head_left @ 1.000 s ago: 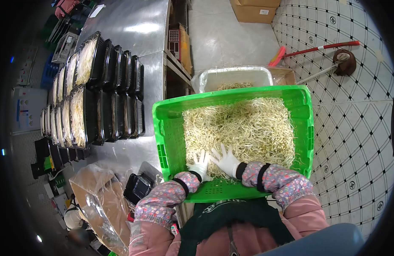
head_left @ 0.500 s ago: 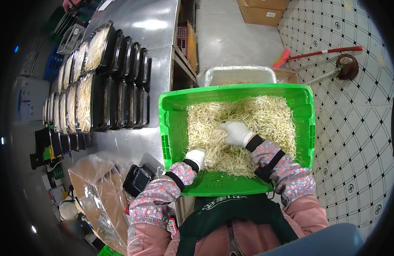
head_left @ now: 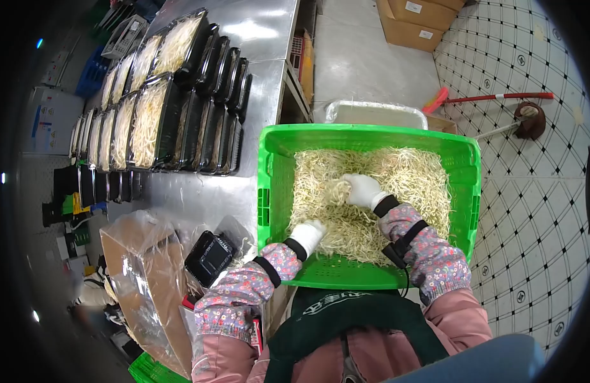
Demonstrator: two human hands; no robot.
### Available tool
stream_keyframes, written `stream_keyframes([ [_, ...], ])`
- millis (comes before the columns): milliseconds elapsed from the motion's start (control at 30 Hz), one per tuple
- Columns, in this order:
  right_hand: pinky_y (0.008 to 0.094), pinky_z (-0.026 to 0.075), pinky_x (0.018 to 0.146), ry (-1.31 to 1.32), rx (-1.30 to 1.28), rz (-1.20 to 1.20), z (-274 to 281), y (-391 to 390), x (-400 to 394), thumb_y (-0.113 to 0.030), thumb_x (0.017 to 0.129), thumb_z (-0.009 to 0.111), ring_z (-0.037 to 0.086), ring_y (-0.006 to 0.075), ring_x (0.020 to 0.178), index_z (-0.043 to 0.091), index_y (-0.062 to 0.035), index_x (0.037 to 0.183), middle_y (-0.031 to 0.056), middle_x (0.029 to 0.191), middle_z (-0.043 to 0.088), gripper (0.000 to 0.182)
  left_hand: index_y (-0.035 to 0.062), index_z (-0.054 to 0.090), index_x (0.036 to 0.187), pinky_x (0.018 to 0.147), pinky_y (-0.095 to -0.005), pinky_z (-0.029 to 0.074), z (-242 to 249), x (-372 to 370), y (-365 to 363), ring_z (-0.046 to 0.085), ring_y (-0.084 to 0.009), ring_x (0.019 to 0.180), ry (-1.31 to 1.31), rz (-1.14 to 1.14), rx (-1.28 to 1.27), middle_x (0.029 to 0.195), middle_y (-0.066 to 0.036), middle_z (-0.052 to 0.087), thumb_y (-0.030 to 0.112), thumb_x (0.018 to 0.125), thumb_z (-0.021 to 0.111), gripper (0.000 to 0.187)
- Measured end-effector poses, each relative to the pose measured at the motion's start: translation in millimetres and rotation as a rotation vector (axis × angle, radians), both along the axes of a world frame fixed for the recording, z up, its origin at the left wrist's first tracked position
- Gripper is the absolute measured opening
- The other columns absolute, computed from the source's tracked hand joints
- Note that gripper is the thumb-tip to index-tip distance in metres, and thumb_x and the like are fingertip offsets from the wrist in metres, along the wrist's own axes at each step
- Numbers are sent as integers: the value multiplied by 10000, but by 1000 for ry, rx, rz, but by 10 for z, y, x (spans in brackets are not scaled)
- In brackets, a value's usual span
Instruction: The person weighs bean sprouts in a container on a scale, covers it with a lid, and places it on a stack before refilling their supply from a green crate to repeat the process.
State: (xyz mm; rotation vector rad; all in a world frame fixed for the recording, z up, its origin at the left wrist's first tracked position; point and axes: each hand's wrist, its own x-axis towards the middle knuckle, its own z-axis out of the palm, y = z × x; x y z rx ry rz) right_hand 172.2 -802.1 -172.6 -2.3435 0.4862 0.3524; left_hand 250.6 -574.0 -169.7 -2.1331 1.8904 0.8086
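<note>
A green plastic crate point(head_left: 371, 276) in front of me holds a thick bed of pale bean sprouts point(head_left: 410, 169). My right hand point(head_left: 365, 191), in a white glove, is closed on a clump of sprouts point(head_left: 336, 191) near the middle of the bed. Closer to the crate's near left side is my left hand point(head_left: 307, 236), also gloved in white. Its fingers are curled in among the sprouts, their tips partly hidden.
Black trays packed with sprouts point(head_left: 151, 121) stand stacked on the steel table point(head_left: 263, 83) to the left. An empty black tray point(head_left: 210, 258) and a plastic-lined carton point(head_left: 145, 281) lie nearer me. Behind the crate is a clear-lined tub point(head_left: 378, 115).
The view has shifted, so the crate and table appear further right. My right hand has gathered its sprouts into a tighter clump, and my left hand has moved slightly further into the bed.
</note>
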Motion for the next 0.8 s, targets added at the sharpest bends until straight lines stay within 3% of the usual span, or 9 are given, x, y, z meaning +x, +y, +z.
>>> stream_keyframes([
  [67,406,490,901,61,236,-109,42,-19,100,-305,617,792,595,365,1062,527,-126,1312,200,1180,607,766,99,606,1076,687,-437,537,188,-62,-146,616,-306,940,-23,-2,-68,1132,-134,597,65,748,593,330],
  [133,399,462,950,32,237,12,-274,101,89,-333,622,795,557,367,1124,492,-130,1345,208,1264,545,810,126,557,1234,813,-446,517,304,-69,-144,557,-325,1088,-44,30,-158,1270,-130,537,70,756,592,482],
  [200,409,377,1059,75,256,182,-440,151,75,-444,624,811,420,381,1288,383,-148,1432,202,1448,365,961,122,564,1229,842,-429,511,462,15,-63,564,-328,1091,91,143,-181,1261,-132,551,76,761,603,471],
  [333,459,372,1058,154,75,41,-321,178,219,-570,605,802,367,403,1318,305,-153,1469,204,1464,335,1081,57,621,1164,924,-339,482,1532,238,236,613,-288,1069,565,670,-511,1152,-161,630,145,835,656,342],
  [467,524,402,1006,197,-70,74,-332,488,290,-601,569,809,364,455,1291,223,-89,1481,256,1451,318,1200,22,654,1113,897,-342,486,1965,458,1127,624,-223,994,146,1136,-856,1098,-124,654,35,837,611,280],
  [533,552,411,978,186,-142,202,-97,851,183,-575,542,831,354,469,1292,221,-96,1482,256,1455,309,1219,-27,591,1199,1004,-334,411,1820,524,1779,558,-224,1131,62,1541,-1037,1193,-137,613,30,888,553,318],
  [633,594,444,906,94,-430,490,-112,1280,-80,-508,465,883,359,488,1274,223,-110,1479,241,1462,299,1273,-29,430,1360,1072,-361,343,1395,518,2740,458,-240,1256,-40,1825,-1095,1386,-157,468,120,926,578,482],
  [767,541,485,866,76,-376,488,-298,1172,-14,-355,582,851,444,440,1194,308,-132,1444,209,1398,371,1043,-33,351,1412,1099,-357,297,644,400,3472,371,-240,1329,66,2133,-1118,1444,-189,388,196,909,634,621],
  [800,493,502,855,10,-283,388,-372,1112,14,-223,648,782,500,406,1142,366,-135,1415,211,1307,456,877,-44,331,1416,987,-344,430,401,410,3637,507,-240,1190,-131,2104,-1031,1384,-178,451,227,902,648,662],
])
